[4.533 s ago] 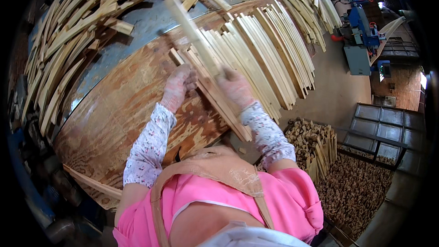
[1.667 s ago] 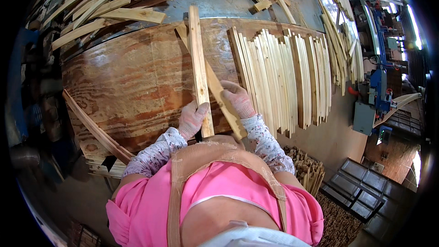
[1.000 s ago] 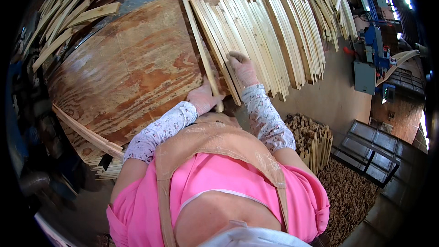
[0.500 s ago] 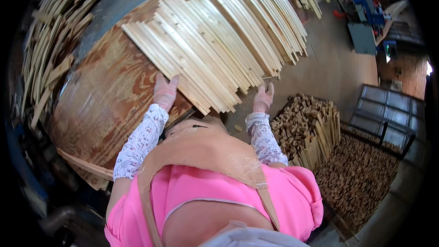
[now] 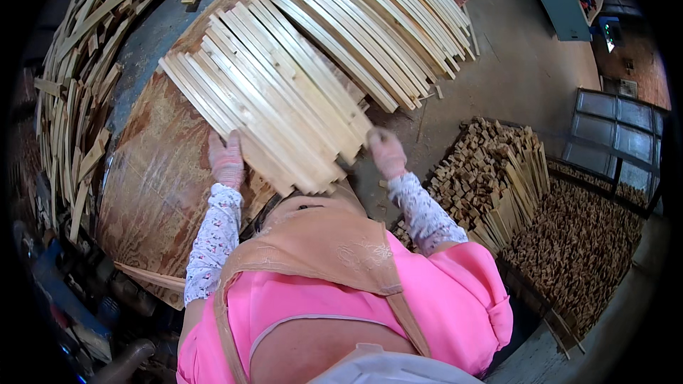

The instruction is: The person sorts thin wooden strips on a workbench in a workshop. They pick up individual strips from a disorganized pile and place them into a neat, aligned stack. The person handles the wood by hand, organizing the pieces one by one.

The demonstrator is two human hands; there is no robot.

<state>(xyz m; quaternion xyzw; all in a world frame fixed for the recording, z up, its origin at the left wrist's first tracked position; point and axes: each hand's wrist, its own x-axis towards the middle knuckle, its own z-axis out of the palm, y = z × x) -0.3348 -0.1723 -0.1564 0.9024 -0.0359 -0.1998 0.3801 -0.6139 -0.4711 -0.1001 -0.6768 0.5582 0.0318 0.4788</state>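
Note:
A bundle of pale wooden strips (image 5: 263,89) lies side by side on the brown plywood tabletop (image 5: 153,178), in front of me. Against the bundle's left edge is my left hand (image 5: 226,161), gloved, its thumb at the top edge and its fingers partly hidden. At the opposite side my right hand (image 5: 386,153), also gloved, curls round the near right corner of the bundle, slightly blurred. The strips are held between the two hands. Beyond a dark gap, a second group of pale strips (image 5: 377,25) lies farther back on the right.
Loose offcuts and thin slats (image 5: 78,99) are heaped at the far left. To my right stand a stack of short wood blocks (image 5: 491,178) and a large mass of cut pieces (image 5: 576,256). A dark metal-framed panel (image 5: 615,131) is at the right.
Part of the strips has shifted left and toward me, opening a gap from the rest. My right hand has moved left onto the bundle's edge; my left hand moved left with it.

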